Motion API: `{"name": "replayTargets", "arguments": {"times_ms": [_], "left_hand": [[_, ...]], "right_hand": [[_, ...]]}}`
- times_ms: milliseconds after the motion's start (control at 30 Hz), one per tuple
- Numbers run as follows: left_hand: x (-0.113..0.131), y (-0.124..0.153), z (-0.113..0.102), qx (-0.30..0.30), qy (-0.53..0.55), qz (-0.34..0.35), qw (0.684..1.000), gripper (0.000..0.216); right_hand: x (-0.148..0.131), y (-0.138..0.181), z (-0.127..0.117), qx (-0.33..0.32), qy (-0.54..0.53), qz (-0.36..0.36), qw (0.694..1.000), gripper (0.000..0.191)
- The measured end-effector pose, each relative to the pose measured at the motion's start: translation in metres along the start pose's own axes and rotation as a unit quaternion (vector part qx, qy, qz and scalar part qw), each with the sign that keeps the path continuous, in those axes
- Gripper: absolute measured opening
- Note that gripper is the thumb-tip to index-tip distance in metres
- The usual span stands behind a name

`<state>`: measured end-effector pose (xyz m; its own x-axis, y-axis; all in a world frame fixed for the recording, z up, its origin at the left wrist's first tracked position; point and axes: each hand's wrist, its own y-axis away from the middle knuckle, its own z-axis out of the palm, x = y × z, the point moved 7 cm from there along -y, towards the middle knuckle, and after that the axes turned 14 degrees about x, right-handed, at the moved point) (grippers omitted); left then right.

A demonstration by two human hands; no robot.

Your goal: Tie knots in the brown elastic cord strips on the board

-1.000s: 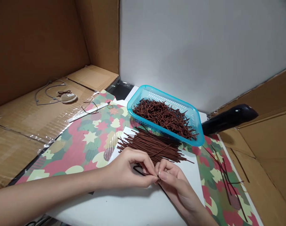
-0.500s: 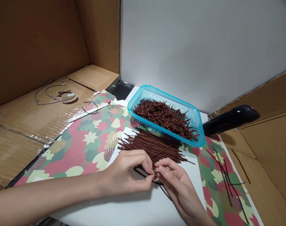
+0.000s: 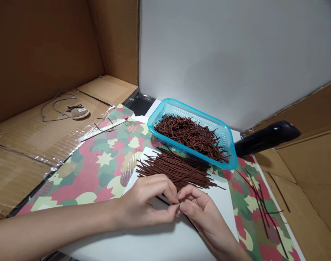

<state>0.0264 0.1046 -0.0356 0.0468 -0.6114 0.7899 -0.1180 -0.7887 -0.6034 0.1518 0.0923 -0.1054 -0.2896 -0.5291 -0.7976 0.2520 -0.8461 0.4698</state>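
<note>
While left hand (image 3: 145, 199) and right hand (image 3: 203, 214) pinch a brown strand (image 3: 164, 200), turquoise basket (image 3: 165, 108), heaped with strands (image 3: 191, 136)

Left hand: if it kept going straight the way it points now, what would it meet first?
Most likely the right hand. The left hand points straight at it, and their fingertips meet or nearly meet around a thin brown cord, though depth makes any gap hard to judge.

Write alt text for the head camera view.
The left hand and right hand meet at the fingertips, pinching a thin brown strand just below a pile of matching strands on a white sheet. Behind the pile, a turquoise plastic basket holds more strands, with patterned paper and cardboard around.
</note>
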Motion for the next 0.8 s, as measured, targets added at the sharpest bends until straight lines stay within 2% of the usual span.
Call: {"name": "replayTargets", "arguments": {"times_ms": [133,300,467,633,700,800], "left_hand": [[-0.001,-0.001,0.000,-0.004,0.030,-0.030,0.999,0.013],[-0.011,-0.002,0.000,-0.019,0.059,-0.131,0.989,0.011],[-0.023,0.003,0.001,-0.036,0.106,-0.244,0.963,0.009],[-0.031,0.010,0.008,-0.066,0.195,-0.355,0.912,0.021],[-0.032,0.010,0.009,-0.074,0.201,-0.371,0.904,0.022],[-0.030,0.006,0.009,-0.092,0.169,-0.346,0.918,0.019]], "right_hand": [[0.000,0.001,0.001,-0.007,-0.009,0.020,1.000,0.019],[-0.002,0.000,-0.002,0.002,-0.010,0.000,1.000,0.014],[-0.012,0.001,-0.009,0.010,0.032,-0.086,0.996,0.008],[-0.030,0.007,-0.016,0.055,0.092,-0.194,0.975,0.012],[-0.039,0.012,-0.015,0.062,0.142,-0.240,0.958,0.015],[-0.050,0.017,-0.011,0.056,0.211,-0.302,0.928,0.019]]}}
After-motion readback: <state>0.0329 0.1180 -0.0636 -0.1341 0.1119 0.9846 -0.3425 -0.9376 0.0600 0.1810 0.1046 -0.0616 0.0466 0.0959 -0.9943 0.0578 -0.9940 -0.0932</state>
